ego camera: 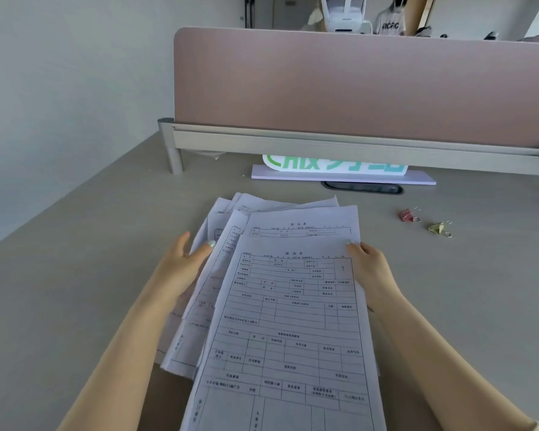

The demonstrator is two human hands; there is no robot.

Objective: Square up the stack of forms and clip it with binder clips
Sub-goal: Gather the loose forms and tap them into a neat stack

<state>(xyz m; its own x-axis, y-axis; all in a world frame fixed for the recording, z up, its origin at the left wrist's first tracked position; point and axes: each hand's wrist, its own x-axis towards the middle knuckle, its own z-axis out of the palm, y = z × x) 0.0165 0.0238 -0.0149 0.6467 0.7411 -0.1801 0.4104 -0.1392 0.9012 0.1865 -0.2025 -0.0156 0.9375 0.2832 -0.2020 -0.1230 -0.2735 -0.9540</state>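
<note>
fanned stack of forms [280, 321] lies on the desk [75, 275], so the left hand [184, 262] shoves it flat-fingered toward the right hand [371, 269] bracing the other edge (pinching? can't tell), binder clips [408, 215] parked aside

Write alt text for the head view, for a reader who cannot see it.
A left hand and a right hand hold an uneven, fanned stack of forms by its side edges over a grey desk. A pink binder clip and a yellow-green binder clip lie loose to the right, before a pink partition.
</note>
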